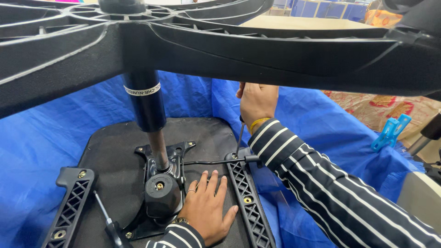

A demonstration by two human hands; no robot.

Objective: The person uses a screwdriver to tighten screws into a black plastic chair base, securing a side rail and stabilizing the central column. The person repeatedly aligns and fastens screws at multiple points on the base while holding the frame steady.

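The upturned office chair seat (119,151) lies flat on a blue tarpaulin (36,142), underside up, with the black star base (229,41) overhead on its gas column (146,103). The right hand (257,102) is closed in a fist round the upper end of a thin metal hex key (240,136), whose lower end stands in a bolt at the top of the right armrest bracket (248,197). The left hand (207,207) rests palm down on the seat, fingers spread and flat, holding nothing, between the tilt mechanism (161,183) and that bracket. A matching bracket (69,204) lies at the seat's left edge, and a screwdriver (108,220) lies on the seat beside it. Judgement: the key is light, stiff and slim, likely to slip from the bolt head if tilted; it is best gripped high for leverage and kept upright. The assembly appears heavy and top-loaded by the base, so steadying pressure on the flat seat panel seems sound. A blue clip (390,132) lies well apart at right
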